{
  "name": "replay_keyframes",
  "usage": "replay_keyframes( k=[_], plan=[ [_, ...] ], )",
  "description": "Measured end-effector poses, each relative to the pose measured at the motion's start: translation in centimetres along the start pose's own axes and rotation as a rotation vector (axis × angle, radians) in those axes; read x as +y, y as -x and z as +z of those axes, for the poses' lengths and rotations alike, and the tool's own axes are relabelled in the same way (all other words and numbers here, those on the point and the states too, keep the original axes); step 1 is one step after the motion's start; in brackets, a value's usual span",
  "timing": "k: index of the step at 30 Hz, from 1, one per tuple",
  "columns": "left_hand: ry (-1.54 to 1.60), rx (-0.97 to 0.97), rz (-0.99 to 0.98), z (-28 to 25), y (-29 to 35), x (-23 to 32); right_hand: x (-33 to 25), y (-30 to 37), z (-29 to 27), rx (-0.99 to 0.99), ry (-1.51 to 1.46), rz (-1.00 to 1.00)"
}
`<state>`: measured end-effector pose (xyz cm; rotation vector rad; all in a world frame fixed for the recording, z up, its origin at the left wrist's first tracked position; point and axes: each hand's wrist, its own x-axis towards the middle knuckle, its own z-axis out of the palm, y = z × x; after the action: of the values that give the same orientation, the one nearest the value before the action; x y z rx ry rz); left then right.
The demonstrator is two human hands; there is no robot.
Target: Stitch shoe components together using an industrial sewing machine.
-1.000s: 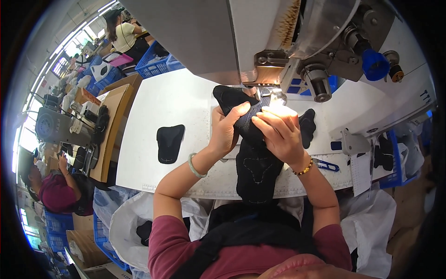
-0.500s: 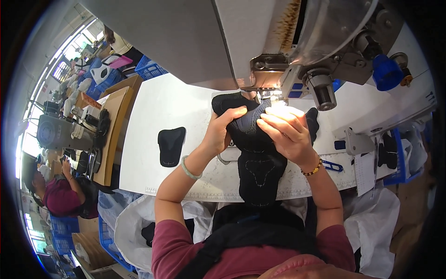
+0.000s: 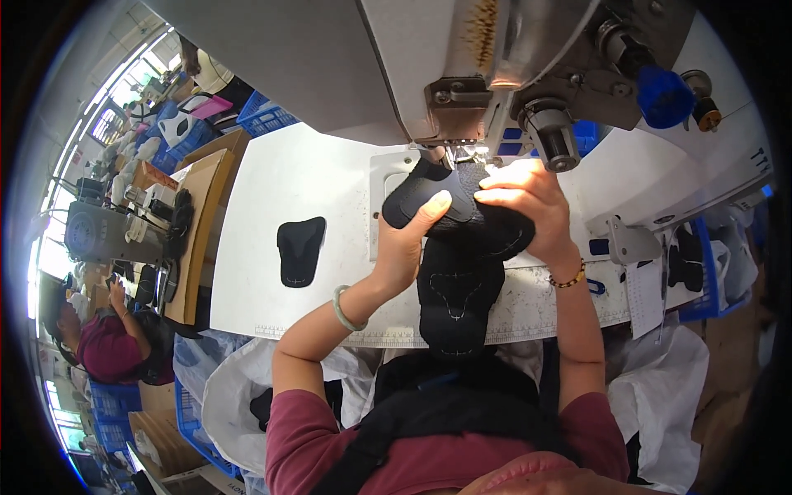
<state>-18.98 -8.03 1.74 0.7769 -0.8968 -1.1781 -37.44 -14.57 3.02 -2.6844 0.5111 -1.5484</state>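
Note:
My left hand (image 3: 406, 241) pinches the near left edge of a black padded fabric piece (image 3: 433, 194), thumb on top and fingers hidden beneath. My right hand (image 3: 535, 206) presses the same piece from the right, its fingertips close to the needle area of a sewing machine (image 3: 456, 115). A smooth dark grey patch with a curved edge lies on the piece's textured top. Toward me, a black fabric piece with white stitched outlines (image 3: 462, 297) hangs slightly over the table's front edge; whether it joins the held piece is hidden.
A shaped black pad (image 3: 301, 252) lies on the white table (image 3: 247, 272) at left. A blue-handled tool (image 3: 596, 286) sits by my right wrist, partly hidden. White cloth bags (image 3: 239, 392) hang below the front edge. Another person (image 3: 107, 342) works at far left.
The black piece has been turned under the machine, its curved end now swung to the left. My right hand has shifted right and my left thumb slightly nearer. The view has moved a little.

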Motion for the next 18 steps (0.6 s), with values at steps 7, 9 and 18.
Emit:
replay_keyframes(
  k=[7, 9, 18],
  plan=[
    [-0.207, 0.017, 0.038, 1.8, 0.8, 0.5, 1.0, 0.1, -0.8, 0.008, -0.209, 0.155],
    [-0.17, 0.01, 0.041, 1.6, 0.6, 0.4, 0.8, 0.2, -0.7, 0.027, -0.155, 0.093],
    [-0.059, -0.016, -0.104, 0.6, -0.6, 1.5, 0.3, 0.4, -0.4, -0.005, -0.176, 0.077]
  ],
)
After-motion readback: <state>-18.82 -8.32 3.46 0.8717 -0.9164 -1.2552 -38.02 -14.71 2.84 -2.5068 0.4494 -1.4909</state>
